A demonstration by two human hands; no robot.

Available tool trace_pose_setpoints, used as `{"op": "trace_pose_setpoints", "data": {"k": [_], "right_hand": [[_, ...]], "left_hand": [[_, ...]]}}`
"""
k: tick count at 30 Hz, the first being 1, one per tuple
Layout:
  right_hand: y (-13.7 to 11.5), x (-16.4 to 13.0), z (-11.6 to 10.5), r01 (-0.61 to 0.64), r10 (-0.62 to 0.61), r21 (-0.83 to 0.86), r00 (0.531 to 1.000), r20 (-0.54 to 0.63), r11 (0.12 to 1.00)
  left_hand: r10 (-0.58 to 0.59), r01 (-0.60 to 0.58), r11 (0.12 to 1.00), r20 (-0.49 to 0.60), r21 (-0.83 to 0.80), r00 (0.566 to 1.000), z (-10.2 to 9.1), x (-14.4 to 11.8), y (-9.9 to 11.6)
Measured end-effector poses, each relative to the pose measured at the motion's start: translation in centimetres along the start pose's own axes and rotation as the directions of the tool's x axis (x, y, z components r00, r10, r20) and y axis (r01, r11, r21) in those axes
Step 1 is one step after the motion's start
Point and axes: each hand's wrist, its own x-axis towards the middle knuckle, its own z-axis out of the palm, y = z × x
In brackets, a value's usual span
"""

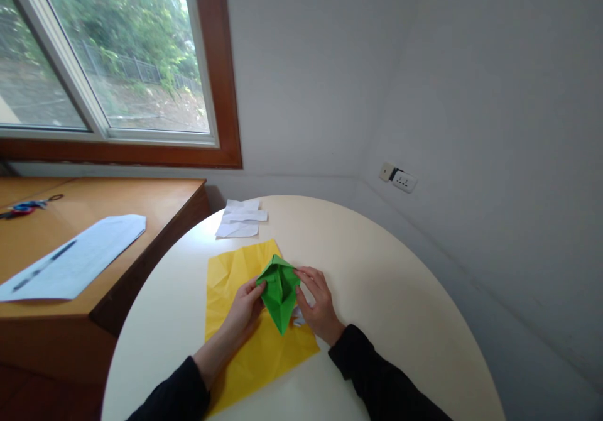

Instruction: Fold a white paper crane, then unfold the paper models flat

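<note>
**Green paper point(281, 292) held over a yellow sheet point(235, 358)**

The green paper is folded into a pointy shape, with its long tip facing the person. The left hand point(245, 303) pinches its left corner, thumb on top. The right hand point(319, 301) touches its right corner with bent fingers and thumb, but I cannot tell if they are pinching it.

The creased yellow sheet lies on the round table point(396, 320). A small white scrap point(299, 316) peeks out near the sheet's right edge, partly hidden. White paper pieces point(241, 220) lie by the table's far edge.

On the brown desk point(174, 201), a big white paper point(94, 245) lies near the front edge, with a pen point(44, 266) on it. Scissors point(28, 206) lie farther back.
</note>
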Motion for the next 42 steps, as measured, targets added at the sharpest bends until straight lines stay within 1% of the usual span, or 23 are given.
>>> {"op": "trace_pose_setpoints", "data": {"k": [5, 18, 21, 23, 26, 28, 31, 34, 36, 39, 42], "right_hand": [[0.3, -0.1, 0.2, -0.024, 0.023, 0.014, 1.000, 0.021, 1.000], [1.1, -0.1, 0.4, -0.133, 0.130, 0.068, 0.991, 0.043, 0.989], [1.2, 0.0, 0.5, -0.137, 0.134, 0.059, 0.990, 0.045, 0.989], [1.0, 0.0, 0.4, -0.131, 0.131, 0.026, 0.991, 0.033, 0.991], [0.4, 0.0, 0.3, -0.083, 0.083, -0.039, 0.997, 0.002, 0.996], [-0.1, 0.0, 0.1, -0.009, 0.009, -0.062, 1.000, 0.001, 0.998], [-1.3, 0.1, -0.1, 0.124, -0.123, -0.063, 0.992, 0.020, 0.990], [-2.5, 0.2, 0.0, 0.225, -0.222, -0.048, 0.973, 0.062, 0.973], [-3.1, 0.3, 0.2, 0.251, -0.245, -0.027, 0.960, 0.132, 0.968], [-3.4, 0.3, 0.5, 0.205, -0.198, 0.000, 0.948, 0.250, 0.979], [-3.2, 0.4, 0.7, 0.139, -0.125, -0.023, 0.946, 0.300, 0.990]], "left_hand": [[-0.006, 0.005, 1.000, -0.009, -0.022, 1.000, -0.1, 0.1, -0.1], [-0.040, 0.036, 0.996, -0.053, -0.076, 0.998, -0.3, 0.3, -0.1], [-0.036, 0.032, 0.997, -0.058, -0.066, 0.998, -0.4, 0.4, -0.2], [-0.029, 0.025, 0.999, -0.081, -0.048, 0.996, -0.6, 0.5, -0.4], [-0.017, 0.014, 1.000, -0.192, -0.014, 0.981, -0.9, 0.7, -0.6], [0.000, 0.001, 1.000, -0.257, 0.003, 0.966, -1.1, 0.8, -0.8], [0.073, -0.057, 0.996, -0.278, 0.066, 0.958, -1.4, 0.9, -1.1], [0.152, -0.113, 0.980, -0.255, 0.161, 0.955, -1.6, 1.0, -1.2], [0.182, -0.128, 0.968, -0.252, 0.217, 0.950, -1.7, 1.0, -1.1], [0.196, -0.134, 0.963, -0.268, 0.234, 0.943, -1.7, 1.0, -1.0], [0.168, -0.125, 0.977, -0.260, 0.175, 0.951, -1.5, 1.0, -1.0]]}}
